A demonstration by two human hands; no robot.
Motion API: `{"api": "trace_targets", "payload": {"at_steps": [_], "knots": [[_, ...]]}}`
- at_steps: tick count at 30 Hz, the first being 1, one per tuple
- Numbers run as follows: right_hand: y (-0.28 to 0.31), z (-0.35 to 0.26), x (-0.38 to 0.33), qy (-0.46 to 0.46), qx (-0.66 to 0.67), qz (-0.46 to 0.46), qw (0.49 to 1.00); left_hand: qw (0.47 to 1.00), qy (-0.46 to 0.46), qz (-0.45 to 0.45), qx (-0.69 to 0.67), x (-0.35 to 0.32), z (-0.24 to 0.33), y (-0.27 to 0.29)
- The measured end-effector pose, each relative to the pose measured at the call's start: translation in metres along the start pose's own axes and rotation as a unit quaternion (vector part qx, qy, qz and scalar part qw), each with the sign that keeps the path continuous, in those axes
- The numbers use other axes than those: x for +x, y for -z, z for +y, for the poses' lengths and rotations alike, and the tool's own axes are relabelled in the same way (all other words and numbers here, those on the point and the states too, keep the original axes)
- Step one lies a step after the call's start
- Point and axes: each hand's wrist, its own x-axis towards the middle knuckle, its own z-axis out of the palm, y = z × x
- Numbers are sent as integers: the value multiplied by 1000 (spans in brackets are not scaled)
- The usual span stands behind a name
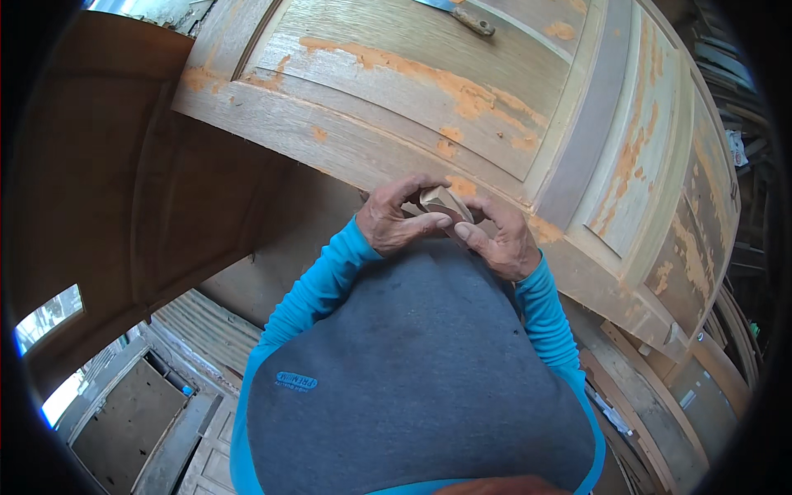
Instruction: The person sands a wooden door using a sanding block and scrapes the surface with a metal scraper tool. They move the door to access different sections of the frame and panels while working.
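My left hand [396, 219] and my right hand [505, 241] meet in front of my chest, both closed round a small pale wooden block [440, 199]. A reddish-brown sheet that looks like sandpaper [456, 215] is bent about the block's near side, with both thumbs pressed on it. Fingers hide the block's ends. Just beyond my hands lies a panelled wooden door [346, 157], its surface marked with patches of orange filler [412, 74]. A putty knife [473, 22] with a worn handle rests on the door's far part.
To the left stands a dark brown wooden panel [91, 165]. Below the door at right are wooden boards [652, 388]. Stacked planks and clutter [734, 91] fill the far right. Another panelled door [210, 454] shows at lower left, beside a corrugated sheet [206, 326].
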Motion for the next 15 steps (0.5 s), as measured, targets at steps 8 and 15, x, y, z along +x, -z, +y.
{"api": "trace_targets", "payload": {"at_steps": [8, 15], "knots": [[48, 34, -70, -84, 2, 59, 995, 996, -1, 45, 76, 6, -1, -88], [84, 49, -62, -3, -164, 214, 963, 888, -97, 219, 393, 17, -15, -42]]}}
